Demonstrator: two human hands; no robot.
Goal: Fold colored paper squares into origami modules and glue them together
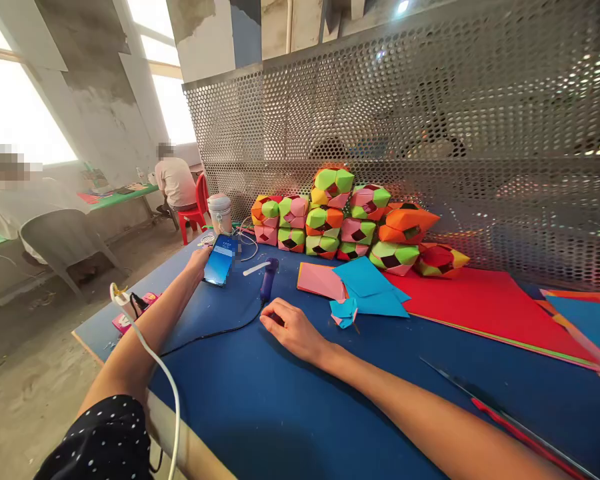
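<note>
My left hand [198, 262] grips the edge of a smartphone [221, 261] with a lit blue screen, tilted up above the far left of the table. On the blue tabletop my right hand [291, 327] rests with its fingers curled in, and nothing shows in them. Just beyond it lies a purple glue gun [267, 283] with a white glue stick poking out and a black cord trailing left. Right of that hand sit a small blue and pink folded paper piece [344, 312], blue paper sheets [370, 287] and pink paper [322, 280].
Stacked folded-paper balls [325, 223] line the perforated metal screen [405, 120]. Large red sheets [480, 307] cover the back right; scissors with red handles [510, 420] lie at front right. A white jar [220, 213] stands at the back left. A white cable [167, 373] crosses my left arm. Two people sit further left.
</note>
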